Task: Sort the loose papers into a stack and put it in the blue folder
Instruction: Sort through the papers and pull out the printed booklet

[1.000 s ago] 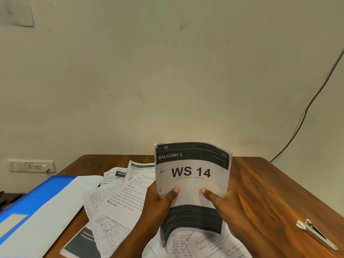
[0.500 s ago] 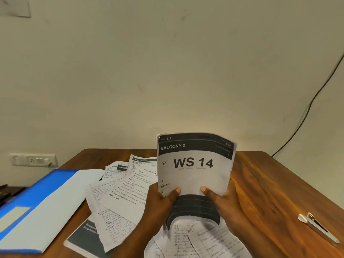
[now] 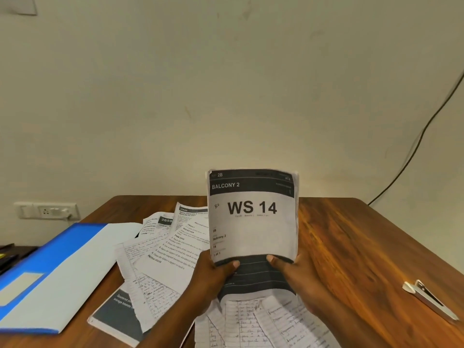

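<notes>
I hold a small stack of papers (image 3: 253, 229) upright above the wooden table (image 3: 351, 247); its front sheet reads "WS 14" and "BALCONY 2". My left hand (image 3: 213, 277) grips its lower left edge and my right hand (image 3: 293, 272) its lower right edge, thumbs on the front. Loose printed and handwritten papers (image 3: 163, 259) lie spread on the table to the left and under my hands. The blue folder (image 3: 57, 270) lies open at the far left, its pale inside facing up.
A white and metal clip (image 3: 429, 297) rests on the table at the right. A wall socket (image 3: 47, 210) sits on the wall at the left, and a dark cable (image 3: 414, 151) runs down the wall at the right. Dark items lie beyond the folder's left edge.
Both hands have raised the held stack a little and squared it more upright; the bottom of the front sheet now curls behind my thumbs. The papers on the table have not moved.
</notes>
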A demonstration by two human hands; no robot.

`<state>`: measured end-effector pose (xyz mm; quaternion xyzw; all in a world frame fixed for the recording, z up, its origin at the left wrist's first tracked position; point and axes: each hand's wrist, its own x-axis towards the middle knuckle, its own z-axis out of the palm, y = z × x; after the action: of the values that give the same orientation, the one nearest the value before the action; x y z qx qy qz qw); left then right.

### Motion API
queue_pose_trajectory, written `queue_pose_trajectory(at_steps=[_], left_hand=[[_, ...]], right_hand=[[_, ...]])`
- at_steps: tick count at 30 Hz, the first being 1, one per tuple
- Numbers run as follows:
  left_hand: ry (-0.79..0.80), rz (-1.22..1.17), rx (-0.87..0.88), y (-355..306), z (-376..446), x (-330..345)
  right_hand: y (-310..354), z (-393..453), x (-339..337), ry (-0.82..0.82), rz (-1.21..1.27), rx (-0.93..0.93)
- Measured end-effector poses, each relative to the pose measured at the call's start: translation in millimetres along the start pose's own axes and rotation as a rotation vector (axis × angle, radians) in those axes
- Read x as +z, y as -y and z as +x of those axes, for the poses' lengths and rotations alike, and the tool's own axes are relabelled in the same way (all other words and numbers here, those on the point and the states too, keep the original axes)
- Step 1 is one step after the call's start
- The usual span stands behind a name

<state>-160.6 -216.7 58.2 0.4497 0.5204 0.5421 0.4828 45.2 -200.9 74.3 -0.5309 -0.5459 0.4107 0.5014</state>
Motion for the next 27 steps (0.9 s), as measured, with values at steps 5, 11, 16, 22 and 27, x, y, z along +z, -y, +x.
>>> queue_pose_trajectory(at_steps=[5,11,16,22,27], left_hand=[[0.060,-0.038,-0.040,-7.0,8.2,-15.3],[0.213,-0.045,-0.101,-4.0,12.0,-17.1],[0.226,-0.082,-0.139,-4.6,16.0,-6.5],[0.211,-0.104,-0.199,-2.5,27.9,-3.6],[0.221,-0.154,-0.164,0.7,41.4,-11.7]], right_hand=[[12.8,13.0,-22.0,0.030,0.119,0.016],[20.1,40.3,-36.8,0.135,0.195,0.016],[13.7,55.0,-30.4,0.202,0.191,0.027],[-10.7,79.8,-26.1,0.242,0.204,0.104],[-32.0,100.7,-30.0,0.256,0.293,0.240]])
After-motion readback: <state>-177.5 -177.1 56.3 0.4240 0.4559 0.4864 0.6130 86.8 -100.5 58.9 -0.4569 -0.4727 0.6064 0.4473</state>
